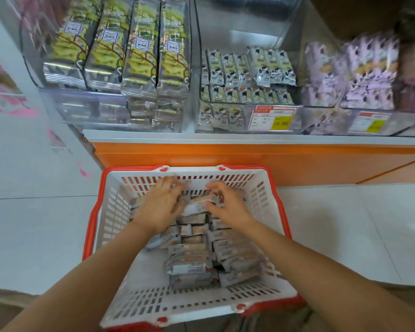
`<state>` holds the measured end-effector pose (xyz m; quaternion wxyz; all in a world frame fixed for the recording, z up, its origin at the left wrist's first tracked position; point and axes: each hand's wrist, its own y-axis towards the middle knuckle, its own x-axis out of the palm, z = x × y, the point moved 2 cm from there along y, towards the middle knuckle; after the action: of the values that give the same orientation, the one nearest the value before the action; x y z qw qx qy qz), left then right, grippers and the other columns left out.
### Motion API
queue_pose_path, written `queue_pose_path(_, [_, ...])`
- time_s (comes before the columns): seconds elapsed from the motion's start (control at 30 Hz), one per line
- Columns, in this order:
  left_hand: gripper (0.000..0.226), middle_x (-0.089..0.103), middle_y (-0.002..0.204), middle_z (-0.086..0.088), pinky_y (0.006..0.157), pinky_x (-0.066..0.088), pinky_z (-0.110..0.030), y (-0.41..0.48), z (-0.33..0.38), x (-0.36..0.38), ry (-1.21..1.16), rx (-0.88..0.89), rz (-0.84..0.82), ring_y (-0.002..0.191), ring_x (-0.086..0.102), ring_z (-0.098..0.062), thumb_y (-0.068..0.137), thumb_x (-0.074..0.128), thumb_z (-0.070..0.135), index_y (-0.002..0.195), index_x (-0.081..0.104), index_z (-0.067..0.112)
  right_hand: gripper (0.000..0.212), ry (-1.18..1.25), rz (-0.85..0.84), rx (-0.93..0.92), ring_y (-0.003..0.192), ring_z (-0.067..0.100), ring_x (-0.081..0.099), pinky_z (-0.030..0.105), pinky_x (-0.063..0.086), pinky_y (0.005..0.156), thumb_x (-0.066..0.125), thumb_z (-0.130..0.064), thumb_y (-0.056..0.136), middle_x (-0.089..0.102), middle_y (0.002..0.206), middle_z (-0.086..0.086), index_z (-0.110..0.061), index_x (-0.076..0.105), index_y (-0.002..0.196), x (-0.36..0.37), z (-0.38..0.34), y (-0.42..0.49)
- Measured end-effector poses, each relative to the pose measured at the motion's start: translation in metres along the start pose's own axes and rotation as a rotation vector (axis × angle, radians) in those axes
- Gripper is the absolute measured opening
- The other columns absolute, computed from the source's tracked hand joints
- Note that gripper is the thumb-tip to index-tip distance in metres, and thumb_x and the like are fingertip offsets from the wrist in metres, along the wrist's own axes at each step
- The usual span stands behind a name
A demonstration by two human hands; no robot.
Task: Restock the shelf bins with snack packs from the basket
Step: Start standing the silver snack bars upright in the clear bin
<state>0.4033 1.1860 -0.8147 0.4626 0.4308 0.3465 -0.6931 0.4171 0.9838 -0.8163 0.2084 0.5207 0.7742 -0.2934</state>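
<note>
Up on the shelf (225, 138), clear bins (237, 25) stocked with yellow, white and purple packets (244, 68). Below on the tiled floor (34, 224), red-rimmed white basket (94, 212) half full of snack packs (189, 262). On the pile, left grip (158, 207) wide and flat; right grip (225, 204) narrow, pinching the end of one pack (197, 206) inside the basket.

A white slotted plastic basket with a red rim (92, 219) stands on the pale tiled floor (34, 224) before an orange-fronted shelf base (249, 159). Small grey foil snack packs (189, 262) lie inside it. Clear plastic shelf bins (82, 109) stand side by side above that base.
</note>
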Motion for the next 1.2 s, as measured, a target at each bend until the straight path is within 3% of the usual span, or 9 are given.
queue_pose_path(0.13, [0.042, 0.049, 0.141, 0.002, 0.101, 0.033, -0.023, -0.002, 0.026, -0.016, -0.359, 0.017, -0.085, 0.127, 0.044, -0.016, 0.101, 0.05, 0.03, 0.143, 0.048, 0.022, 0.041, 0.276, 0.101, -0.024, 0.077, 0.005, 0.055, 0.017, 0.046, 0.075, 0.072, -0.02, 0.086, 0.058, 0.093, 0.002, -0.022, 0.054, 0.123, -0.033, -0.028, -0.017])
queue_pose_path(0.37, [0.026, 0.066, 0.115, 0.007, 0.077, 0.043, -0.007, -0.009, 0.071, -0.057, -0.863, -0.069, -0.066, 0.096, 0.061, 0.005, 0.102, 0.05, 0.022, 0.127, 0.057, 0.019, 0.059, 0.39, 0.179, -0.16, 0.093, 0.016, 0.062, 0.03, 0.05, 0.08, 0.078, -0.023, 0.082, 0.061, 0.111, 0.004, -0.021, 0.043, 0.129, -0.071, -0.06, -0.047])
queue_pose_path(0.53, [0.023, 0.071, 0.107, -0.001, 0.078, 0.05, -0.016, -0.015, 0.1, -0.082, -1.003, -0.006, -0.033, 0.09, 0.066, -0.004, 0.102, 0.048, 0.012, 0.121, 0.061, 0.012, 0.042, 0.306, 0.187, -0.252, 0.09, 0.021, 0.058, 0.028, 0.048, 0.074, 0.076, -0.021, 0.084, 0.06, 0.102, 0.006, -0.021, 0.049, 0.115, -0.079, -0.072, -0.074])
queue_pose_path(0.7, [0.021, 0.07, 0.107, 0.007, 0.082, 0.047, -0.018, -0.013, 0.117, -0.099, -0.896, 0.064, 0.024, 0.095, 0.064, -0.006, 0.103, 0.049, 0.02, 0.118, 0.063, 0.022, 0.03, 0.27, 0.272, -0.319, 0.081, 0.022, 0.058, 0.027, 0.052, 0.069, 0.073, -0.019, 0.087, 0.062, 0.096, 0.006, -0.019, 0.055, 0.111, -0.102, -0.087, -0.088])
queue_pose_path(0.77, [0.027, 0.066, 0.114, 0.005, 0.09, 0.046, -0.031, -0.007, 0.114, -0.112, -0.57, 0.101, 0.248, 0.105, 0.06, -0.012, 0.1, 0.048, 0.027, 0.121, 0.063, 0.019, 0.028, 0.272, 0.322, -0.345, 0.084, 0.019, 0.06, 0.029, 0.053, 0.073, 0.072, -0.018, 0.087, 0.063, 0.095, 0.003, -0.018, 0.058, 0.111, -0.117, -0.095, -0.089])
queue_pose_path(0.83, [0.033, 0.06, 0.125, -0.004, 0.099, 0.037, -0.04, -0.002, 0.11, -0.127, -0.175, 0.158, 0.497, 0.12, 0.051, -0.023, 0.095, 0.052, 0.019, 0.127, 0.06, 0.015, 0.026, 0.278, 0.382, -0.361, 0.087, 0.015, 0.06, 0.024, 0.052, 0.076, 0.072, -0.017, 0.088, 0.064, 0.096, 0.003, -0.017, 0.059, 0.111, -0.136, -0.106, -0.085])
queue_pose_path(0.9, [0.041, 0.053, 0.135, -0.008, 0.107, 0.029, -0.044, 0.002, 0.107, -0.141, 0.027, 0.197, 0.625, 0.131, 0.04, -0.027, 0.09, 0.056, 0.01, 0.131, 0.056, 0.013, 0.026, 0.25, 0.444, -0.388, 0.087, 0.014, 0.059, 0.021, 0.05, 0.077, 0.071, -0.016, 0.088, 0.063, 0.096, 0.004, -0.017, 0.06, 0.111, -0.155, -0.119, -0.076])
queue_pose_path(1.1, [0.081, 0.031, 0.158, -0.012, 0.121, 0.006, -0.051, 0.024, 0.083, -0.149, 0.418, 0.193, 0.582, 0.149, 0.017, -0.029, 0.08, 0.07, 0.017, 0.152, 0.031, 0.011, 0.024, 0.084, 0.588, -0.437, 0.076, 0.012, 0.057, 0.018, 0.051, 0.068, 0.069, -0.013, 0.088, 0.062, 0.089, 0.008, -0.008, 0.063, 0.111, -0.202, -0.153, -0.022])
queue_pose_path(1.2, [0.094, 0.021, 0.161, -0.012, 0.121, 0.002, -0.053, 0.031, 0.071, -0.139, 0.493, 0.203, 0.604, 0.151, 0.01, -0.029, 0.079, 0.071, 0.019, 0.155, 0.017, 0.011, 0.024, -0.027, 0.603, -0.328, 0.068, 0.003, 0.052, 0.018, 0.05, 0.068, 0.07, -0.02, 0.088, 0.056, 0.08, -0.006, -0.011, 0.064, 0.11, -0.216, -0.154, 0.017])
